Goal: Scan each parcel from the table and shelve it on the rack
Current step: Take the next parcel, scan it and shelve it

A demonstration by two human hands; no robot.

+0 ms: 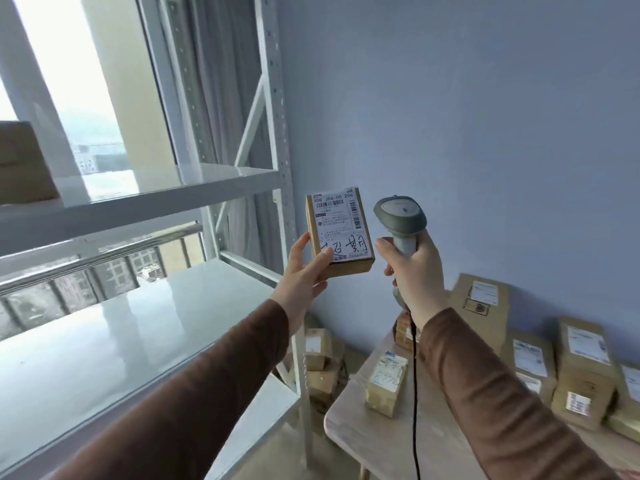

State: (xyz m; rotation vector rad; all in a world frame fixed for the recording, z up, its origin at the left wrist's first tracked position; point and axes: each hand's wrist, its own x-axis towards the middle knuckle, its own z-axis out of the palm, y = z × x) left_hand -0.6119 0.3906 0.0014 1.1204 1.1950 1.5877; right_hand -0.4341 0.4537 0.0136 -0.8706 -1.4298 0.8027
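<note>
Pale wooden table (374,441) at five o'clock carries taped parcels (585,372), with a small one (386,384) nearest. Up at centre, the left hand (306,271) pinches a small labelled box (341,233), thumb across the label, at twelve o'clock. Right hand (415,275) is wrapped round the grey scanner (400,220), just beside the box. White rack (145,188) at ten o'clock, blue wall behind.

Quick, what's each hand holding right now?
Left hand: closed, holding the small brown cardboard parcel with a white label.
Right hand: closed, holding the grey handheld barcode scanner by its handle.
</note>
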